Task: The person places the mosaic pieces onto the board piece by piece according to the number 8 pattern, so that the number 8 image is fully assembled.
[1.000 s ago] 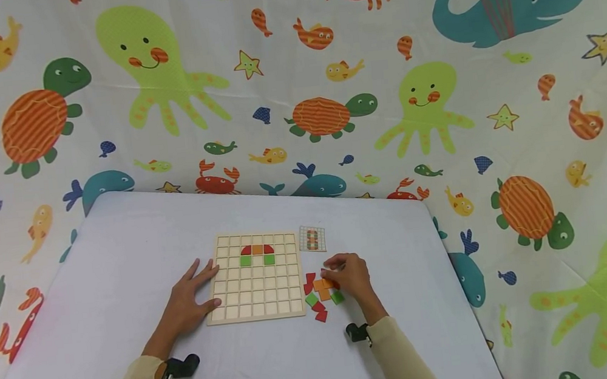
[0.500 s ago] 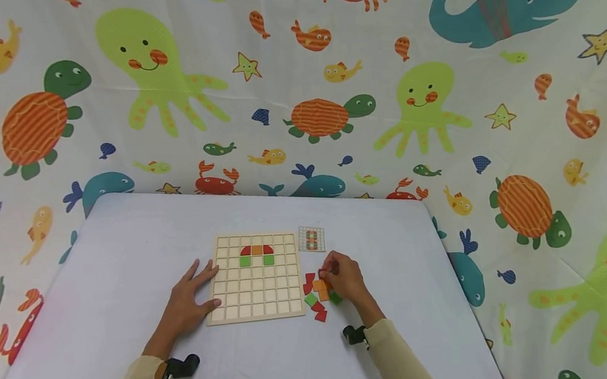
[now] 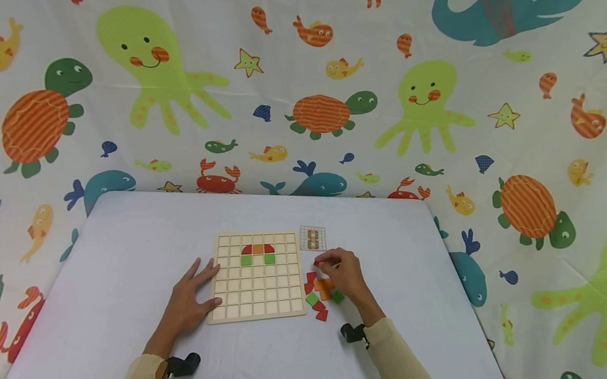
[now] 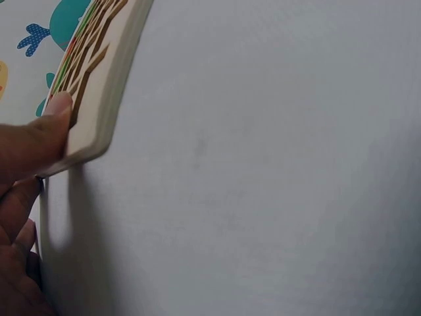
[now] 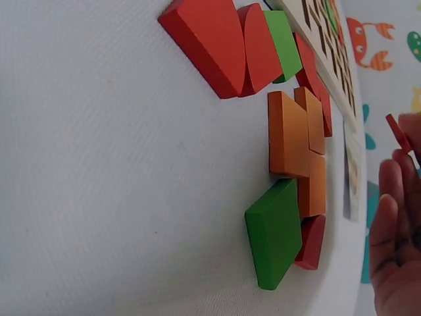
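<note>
From the head view, the right hand (image 3: 344,274) has lifted off the loose pile (image 3: 320,294), now pinching a red piece (image 3: 319,262) near the worktop's middle. The left wrist view shows the left hand (image 4: 26,171) pressing flat, fingers straight, on the grid board (image 4: 99,85).

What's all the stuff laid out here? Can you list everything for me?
table: one, white, fills the near middle.
board: one, pale wood grid, table centre.
pieces in board: five, two red and one orange above two green, upper rows.
loose pieces: a small heap, red, orange and green, right of the board.
card: one, small gridded pattern, beyond the heap.
red piece: one, pinched above the heap.
backdrop: one, white cloth printed with sea animals, behind and around the table.
left hand: flat fingers resting on the board's left edge, thumb on its near corner.
right hand: pinches the red piece.
</note>
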Tool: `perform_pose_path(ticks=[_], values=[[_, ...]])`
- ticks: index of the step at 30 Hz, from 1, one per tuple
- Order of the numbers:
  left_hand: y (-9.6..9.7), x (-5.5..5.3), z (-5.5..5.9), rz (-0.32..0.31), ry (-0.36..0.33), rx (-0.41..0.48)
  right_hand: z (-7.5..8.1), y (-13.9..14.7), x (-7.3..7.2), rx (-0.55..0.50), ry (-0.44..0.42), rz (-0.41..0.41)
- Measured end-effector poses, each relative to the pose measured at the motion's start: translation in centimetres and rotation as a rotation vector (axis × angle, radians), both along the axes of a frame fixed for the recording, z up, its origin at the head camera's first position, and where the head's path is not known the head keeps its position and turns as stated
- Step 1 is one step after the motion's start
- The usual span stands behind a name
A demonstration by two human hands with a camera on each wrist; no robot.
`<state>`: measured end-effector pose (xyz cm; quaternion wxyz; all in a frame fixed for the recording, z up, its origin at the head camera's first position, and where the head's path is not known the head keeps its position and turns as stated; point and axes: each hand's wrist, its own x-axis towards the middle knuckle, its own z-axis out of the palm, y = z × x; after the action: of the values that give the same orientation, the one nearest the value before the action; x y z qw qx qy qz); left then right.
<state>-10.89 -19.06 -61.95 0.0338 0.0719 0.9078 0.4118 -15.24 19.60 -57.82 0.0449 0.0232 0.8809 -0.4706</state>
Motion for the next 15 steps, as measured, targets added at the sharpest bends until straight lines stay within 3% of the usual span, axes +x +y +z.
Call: perform_pose_path(ticks=[15], values=[[0.11,-0.02,0.17,0.004,-0.007,-0.007,0.38,-0.8,-0.39,-0.028,0.099,-0.049]])
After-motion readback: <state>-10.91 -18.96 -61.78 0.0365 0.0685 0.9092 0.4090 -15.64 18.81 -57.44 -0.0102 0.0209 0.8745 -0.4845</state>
